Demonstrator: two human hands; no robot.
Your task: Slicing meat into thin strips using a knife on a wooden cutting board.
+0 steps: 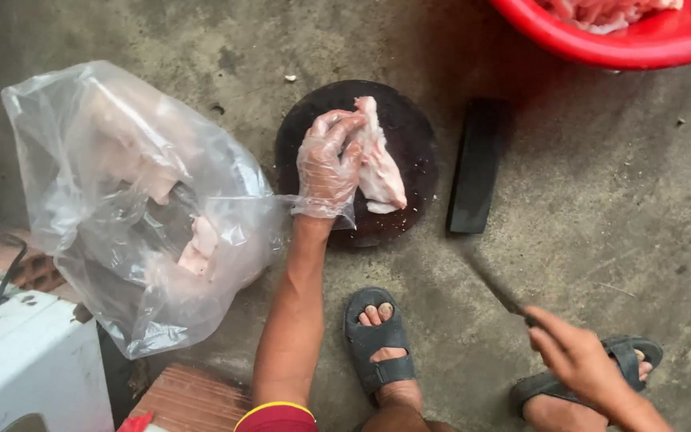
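Meat [379, 164] lay lengthwise under the gloved left hand [328, 164], fingers curled over it; right hand [577, 360], well apart, gripped a knife [496, 284].

soft, even daylight, fairly dim, with no hard shadows; only a faint dark patch lies on the floor [585, 200] under the red basin [641, 40]. the clear bag [137, 200] shows pale sheen on its folds, and the glove on the left hand [328, 164] glints a little. the knife [493, 288] and right hand [581, 364] are smeared by motion blur. the centre is sharp, and the corners look slightly stretched.
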